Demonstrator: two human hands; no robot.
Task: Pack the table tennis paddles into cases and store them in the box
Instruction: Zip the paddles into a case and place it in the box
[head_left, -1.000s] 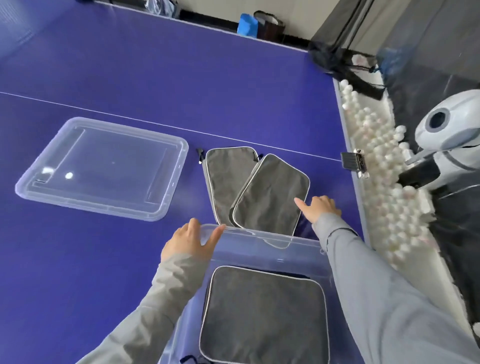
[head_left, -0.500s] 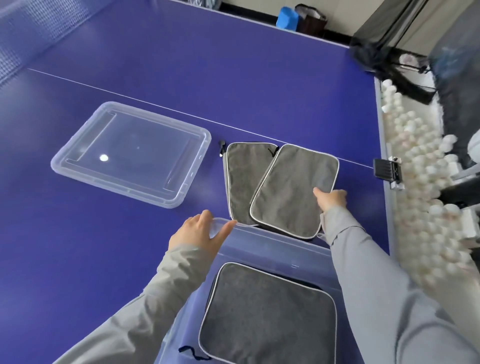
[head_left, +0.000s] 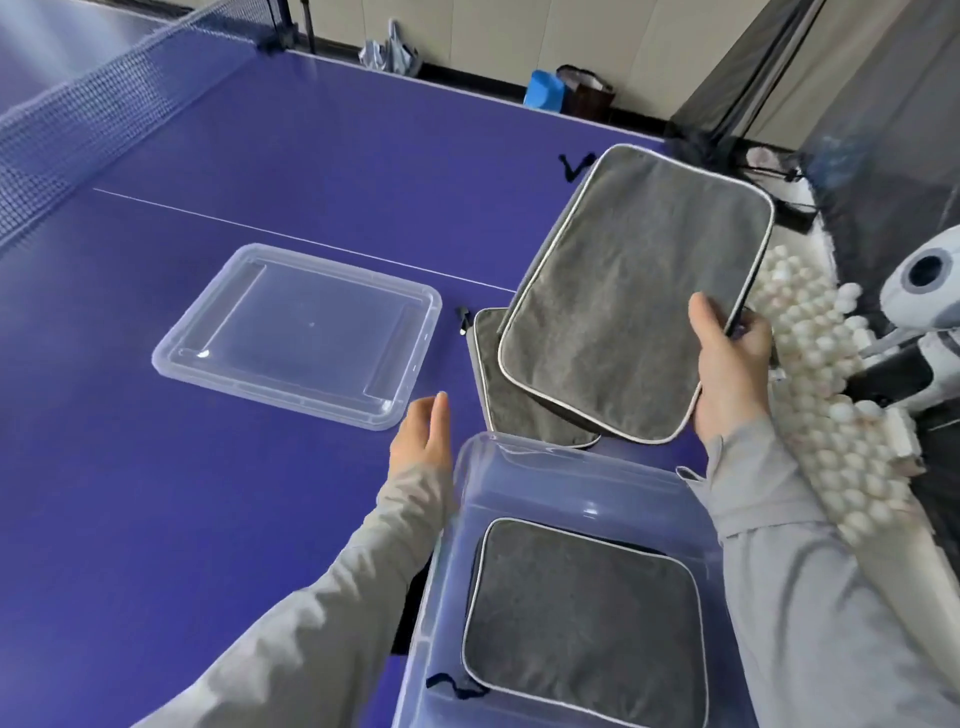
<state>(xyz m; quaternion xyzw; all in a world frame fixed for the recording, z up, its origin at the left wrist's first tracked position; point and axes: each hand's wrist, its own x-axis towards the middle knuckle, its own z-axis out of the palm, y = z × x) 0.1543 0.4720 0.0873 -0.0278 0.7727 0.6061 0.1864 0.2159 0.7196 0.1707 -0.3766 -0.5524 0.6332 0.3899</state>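
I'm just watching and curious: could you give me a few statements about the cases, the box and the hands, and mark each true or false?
1. The right hand holds a grey case lifted off the table. True.
2. The clear box is empty. False: one case in the box already lies inside.
3. The lid is on the box. False: it lies apart on the blue table.
4. Another case on the table lies beyond the box. True.
5. The left hand grips a case. False: its fingers are open, holding nothing.
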